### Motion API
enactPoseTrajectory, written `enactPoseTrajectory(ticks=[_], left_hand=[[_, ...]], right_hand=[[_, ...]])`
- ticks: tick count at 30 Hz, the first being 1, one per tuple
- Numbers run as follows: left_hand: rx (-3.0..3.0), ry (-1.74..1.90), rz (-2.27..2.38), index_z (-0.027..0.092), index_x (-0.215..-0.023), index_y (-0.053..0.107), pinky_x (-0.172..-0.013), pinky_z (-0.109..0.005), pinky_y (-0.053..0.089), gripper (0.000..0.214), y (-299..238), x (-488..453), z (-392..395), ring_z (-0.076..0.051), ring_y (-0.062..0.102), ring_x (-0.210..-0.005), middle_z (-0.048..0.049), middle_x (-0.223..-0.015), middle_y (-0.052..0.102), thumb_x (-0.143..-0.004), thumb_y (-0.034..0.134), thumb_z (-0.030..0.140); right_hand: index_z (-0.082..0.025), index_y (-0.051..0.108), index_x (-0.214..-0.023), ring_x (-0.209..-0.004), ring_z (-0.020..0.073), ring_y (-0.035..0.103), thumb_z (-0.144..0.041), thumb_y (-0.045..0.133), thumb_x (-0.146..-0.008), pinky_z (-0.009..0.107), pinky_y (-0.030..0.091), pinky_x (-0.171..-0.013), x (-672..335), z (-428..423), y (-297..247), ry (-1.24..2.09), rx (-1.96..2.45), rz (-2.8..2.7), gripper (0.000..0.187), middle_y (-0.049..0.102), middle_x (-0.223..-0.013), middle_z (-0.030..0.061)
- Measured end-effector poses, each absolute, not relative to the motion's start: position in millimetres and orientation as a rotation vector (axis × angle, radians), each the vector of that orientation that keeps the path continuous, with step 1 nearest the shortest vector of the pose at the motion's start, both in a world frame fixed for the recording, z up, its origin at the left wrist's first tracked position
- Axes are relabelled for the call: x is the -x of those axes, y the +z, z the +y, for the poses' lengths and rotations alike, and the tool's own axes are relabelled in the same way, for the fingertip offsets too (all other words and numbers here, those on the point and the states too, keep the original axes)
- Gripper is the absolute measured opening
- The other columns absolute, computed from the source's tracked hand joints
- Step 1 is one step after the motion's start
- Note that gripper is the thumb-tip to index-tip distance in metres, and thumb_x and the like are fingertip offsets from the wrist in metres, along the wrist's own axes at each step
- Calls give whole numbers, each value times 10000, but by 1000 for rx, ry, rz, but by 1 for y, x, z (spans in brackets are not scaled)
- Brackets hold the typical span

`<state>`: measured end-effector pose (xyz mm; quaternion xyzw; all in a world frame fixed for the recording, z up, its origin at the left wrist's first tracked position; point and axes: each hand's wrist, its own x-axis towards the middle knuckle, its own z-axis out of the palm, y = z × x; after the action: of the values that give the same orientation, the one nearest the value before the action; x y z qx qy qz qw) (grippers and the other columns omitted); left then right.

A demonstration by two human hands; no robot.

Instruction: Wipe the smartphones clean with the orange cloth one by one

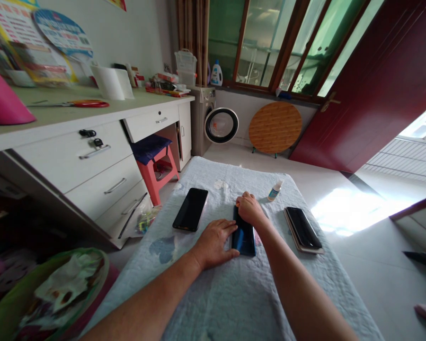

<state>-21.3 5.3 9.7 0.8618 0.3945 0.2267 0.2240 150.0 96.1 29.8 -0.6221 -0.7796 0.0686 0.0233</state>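
A dark blue phone (244,237) lies in the middle of a pale quilted cloth (234,293). My left hand (215,242) rests flat beside it, fingers stretched onto its left edge. My right hand (247,208) is curled into a loose fist on the phone's far end; what its fingers hold, if anything, is hidden. A black phone (190,209) lies to the left. Another black phone (303,228), lying on a light case, is to the right. A small spray bottle (274,191) lies beyond my right hand.
A white desk with drawers (92,161) stands at the left, a pink stool (155,168) under it. A bin with tissues (53,293) is at the lower left. A washing machine (213,121), a round folded table (275,127) and a red door (376,85) stand behind.
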Motion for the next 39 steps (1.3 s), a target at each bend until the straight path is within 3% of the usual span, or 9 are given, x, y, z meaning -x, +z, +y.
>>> enactPoseTrajectory(ticks=[12,22,39], left_hand=[[-2385,618,1123,183,-1257,552,-1050,-435,333,651,14,19,3,-295,492,-1203,-112,-1322,548,-699,716,474],[-2389,604,1104,190,-1255,564,-1056,-445,324,633,14,20,5,-301,483,-1216,-110,-1337,541,-722,689,508],[-2378,615,1132,189,-1260,555,-1060,-433,327,644,13,19,3,-294,485,-1210,-102,-1328,544,-709,708,484]], right_hand=[[-166,682,-951,-911,234,517,-165,420,-884,313,367,-772,-183,90,32,183,2055,-2329,271,568,-982,131],[-170,656,-965,-934,245,494,-153,401,-880,309,373,-726,-150,91,34,162,1956,-2422,269,548,-1029,139],[-169,687,-967,-942,242,506,-179,422,-887,311,367,-789,-174,89,29,197,2016,-2306,277,564,-1009,138]])
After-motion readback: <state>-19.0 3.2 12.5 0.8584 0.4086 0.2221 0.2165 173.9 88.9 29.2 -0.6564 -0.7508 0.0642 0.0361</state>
